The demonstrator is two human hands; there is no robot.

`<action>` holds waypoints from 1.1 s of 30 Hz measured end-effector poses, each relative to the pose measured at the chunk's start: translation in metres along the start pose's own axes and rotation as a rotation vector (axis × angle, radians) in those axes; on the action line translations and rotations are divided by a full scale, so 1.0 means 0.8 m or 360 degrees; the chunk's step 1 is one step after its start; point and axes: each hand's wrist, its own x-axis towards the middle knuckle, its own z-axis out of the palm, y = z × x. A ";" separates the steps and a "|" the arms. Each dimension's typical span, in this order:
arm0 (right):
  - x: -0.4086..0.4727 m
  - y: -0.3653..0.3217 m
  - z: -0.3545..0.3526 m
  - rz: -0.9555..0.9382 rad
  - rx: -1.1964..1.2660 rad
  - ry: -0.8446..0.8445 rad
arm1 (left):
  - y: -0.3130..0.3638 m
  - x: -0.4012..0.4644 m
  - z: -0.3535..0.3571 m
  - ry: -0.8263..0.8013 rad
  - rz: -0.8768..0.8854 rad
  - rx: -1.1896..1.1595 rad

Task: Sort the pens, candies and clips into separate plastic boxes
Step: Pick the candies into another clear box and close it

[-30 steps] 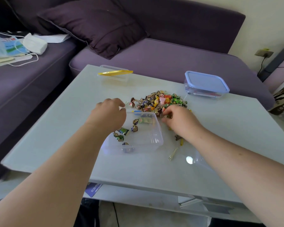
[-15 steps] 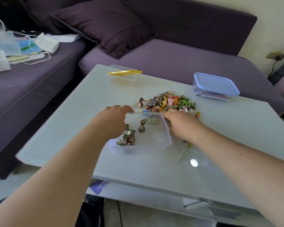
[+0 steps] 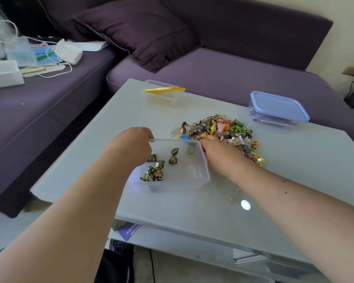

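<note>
A clear plastic box (image 3: 194,176) stands in the middle of the glass table (image 3: 294,180) with several wrapped candies (image 3: 154,172) inside. My left hand (image 3: 132,146) grips the box's far left rim, fingers curled over the edge. My right hand (image 3: 221,155) lies beside the box's right wall, its fingers curled into the near edge of a pile of wrapped candies (image 3: 223,129); what they hold is hidden. One metal clip (image 3: 173,130) lies left of the pile, another clip (image 3: 233,196) near my right forearm.
A clear box with a yellow lid (image 3: 164,89) leaning on it stands at the table's far edge. A box closed by a blue lid (image 3: 278,107) stands far right. A purple sofa with a cushion (image 3: 143,31) wraps round the table; papers and cables lie left.
The camera has swung left and closer. My left hand now holds the box rim. The candies in the box have slid toward its near left corner. My right hand stays at the pile.
</note>
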 end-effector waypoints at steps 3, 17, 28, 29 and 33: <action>-0.002 -0.002 -0.004 0.0081 0.0020 -0.0070 | -0.001 0.001 0.000 -0.0029 0.0018 -0.0012; -0.034 0.041 -0.052 0.0445 0.0585 0.0366 | 0.024 -0.013 -0.006 -0.0028 0.0106 -0.0305; -0.039 -0.023 -0.097 -0.0218 0.1074 0.0186 | 0.083 -0.048 -0.023 -0.0080 0.0557 -0.1269; -0.038 -0.020 -0.097 -0.0168 0.1113 0.0250 | 0.079 -0.046 -0.025 -0.0021 0.0497 -0.1270; -0.032 -0.011 -0.095 0.0084 0.1157 0.0604 | 0.059 -0.039 -0.032 0.0185 0.0337 -0.1108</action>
